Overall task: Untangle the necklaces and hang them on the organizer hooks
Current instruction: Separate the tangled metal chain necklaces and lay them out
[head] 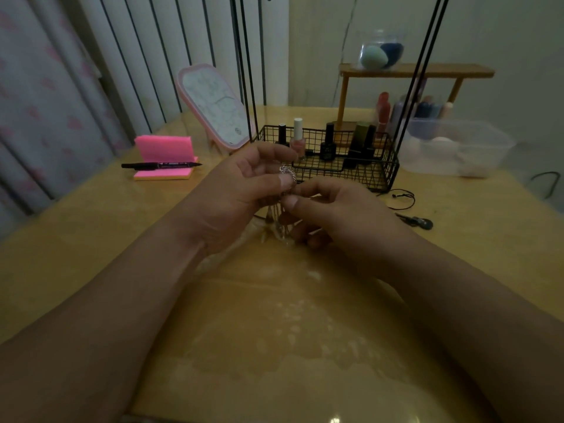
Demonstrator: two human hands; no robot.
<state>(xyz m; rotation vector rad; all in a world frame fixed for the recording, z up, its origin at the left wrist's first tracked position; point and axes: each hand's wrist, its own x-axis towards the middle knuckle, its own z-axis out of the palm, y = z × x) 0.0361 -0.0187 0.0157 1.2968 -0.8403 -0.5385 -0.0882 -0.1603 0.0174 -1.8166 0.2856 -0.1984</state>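
The necklaces [287, 173], a silver tangle, hang above the table [274, 331] between both hands, just in front of the organizer [378, 178] basket. The left hand [244, 184] pinches the knot's top between thumb and fingers; the right hand [341, 212] pinches the chains just below. Loose strands dangle toward the tabletop; whether they touch it is unclear. Polish bottles [297, 138] stand in the basket. A black cord [403, 198] lies right of it. To the left sit pink notes [164, 148] with a marker [161, 165] across them, and a tilted mirror [213, 108]; at the back right stand a tub [457, 148], a shelf [415, 70] and a jar [381, 53]
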